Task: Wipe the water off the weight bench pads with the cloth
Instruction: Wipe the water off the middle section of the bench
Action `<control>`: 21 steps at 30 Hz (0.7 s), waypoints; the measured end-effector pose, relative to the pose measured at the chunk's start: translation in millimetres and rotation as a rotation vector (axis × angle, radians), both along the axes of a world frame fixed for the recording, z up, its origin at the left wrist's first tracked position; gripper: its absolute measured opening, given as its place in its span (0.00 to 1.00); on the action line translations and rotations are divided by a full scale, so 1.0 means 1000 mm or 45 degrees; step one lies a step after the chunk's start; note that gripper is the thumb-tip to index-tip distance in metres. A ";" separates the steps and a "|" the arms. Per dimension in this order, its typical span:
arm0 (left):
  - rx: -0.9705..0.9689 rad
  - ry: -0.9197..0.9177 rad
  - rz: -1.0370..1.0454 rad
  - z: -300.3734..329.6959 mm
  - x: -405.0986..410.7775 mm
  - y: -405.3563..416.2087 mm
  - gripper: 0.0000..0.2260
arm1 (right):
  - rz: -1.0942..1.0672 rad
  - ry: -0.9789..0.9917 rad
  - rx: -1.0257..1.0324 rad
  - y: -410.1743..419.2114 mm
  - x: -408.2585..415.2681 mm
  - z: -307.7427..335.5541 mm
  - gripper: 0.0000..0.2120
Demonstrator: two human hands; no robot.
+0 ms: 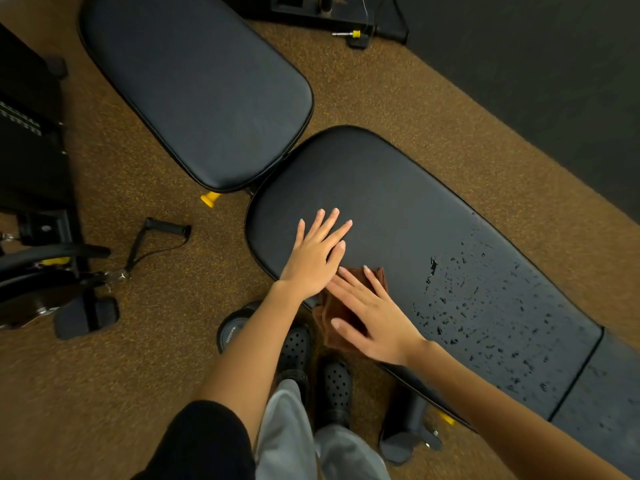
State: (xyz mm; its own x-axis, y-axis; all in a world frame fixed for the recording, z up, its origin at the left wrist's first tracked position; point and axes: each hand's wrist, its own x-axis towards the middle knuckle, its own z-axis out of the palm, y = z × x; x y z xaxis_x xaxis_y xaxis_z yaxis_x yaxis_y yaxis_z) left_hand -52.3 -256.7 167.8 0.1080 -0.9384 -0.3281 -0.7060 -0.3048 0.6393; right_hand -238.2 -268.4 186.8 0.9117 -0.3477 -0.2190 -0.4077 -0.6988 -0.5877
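Water droplets (485, 306) beaded across right half of long black vinyl bench pad (398, 202); left half looks dry, as does separate black seat pad (194, 88) far left. Judgement: wiping partly done at most, wet right stretch left to do. Left hand (317, 254) flat on dry pad, fingers straight and spread, grasping nothing. Small brown cloth (332, 317) at near pad edge, just beside it. Right hand (374, 320) pressing cloth flat, fingers extended, grip released, droplets to its right.
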 end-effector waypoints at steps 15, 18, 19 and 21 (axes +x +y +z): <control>-0.176 -0.501 -0.049 0.008 -0.092 0.053 0.30 | -1.039 0.000 -0.453 -0.098 -0.014 -0.014 0.17; -0.055 -0.599 -0.125 0.002 -0.093 0.057 0.33 | -1.025 0.117 -0.432 -0.103 -0.021 -0.019 0.20; -0.037 -0.606 -0.132 0.001 -0.092 0.059 0.34 | -1.005 0.143 -0.440 -0.103 -0.023 -0.021 0.21; -0.032 -0.590 -0.161 -0.003 -0.089 0.062 0.36 | -0.963 0.175 -0.456 -0.104 -0.027 -0.022 0.21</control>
State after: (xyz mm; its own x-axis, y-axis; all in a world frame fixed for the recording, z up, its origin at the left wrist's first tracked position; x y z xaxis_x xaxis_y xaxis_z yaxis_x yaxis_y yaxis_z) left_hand -141.4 -194.7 165.3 0.1222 -0.9607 -0.2491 -0.9487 -0.1868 0.2550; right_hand -264.9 -372.2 164.7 0.3786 -0.9228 -0.0710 -0.8921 -0.3434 -0.2937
